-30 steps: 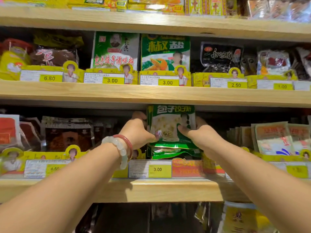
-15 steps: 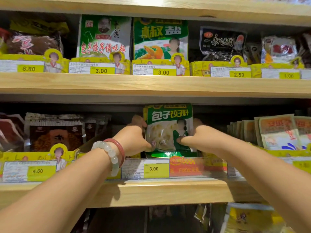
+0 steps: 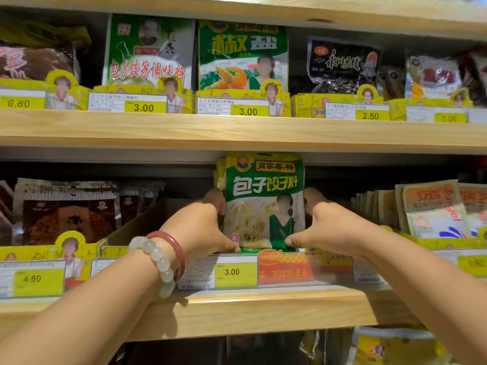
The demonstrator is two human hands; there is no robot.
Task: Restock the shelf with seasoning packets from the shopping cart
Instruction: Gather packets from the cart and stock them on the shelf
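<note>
Your left hand [image 3: 196, 227], w/ a white bead bracelet [image 3: 157, 262] and a red bangle [image 3: 172, 248] on the wrist, grasps the left edge of the green dumpling seasoning packet [image 3: 263, 198], thumb on the front near the bottom, fingers behind. The packet stands upright at the front of the lower shelf [image 3: 237, 309], just behind the 3.00 price tag [image 3: 232, 272], top reaching the shelf above. Your right hand [image 3: 329, 227] grasps the right edge the same way, w/ orange-and-white packets [image 3: 434, 209] further right.
</note>
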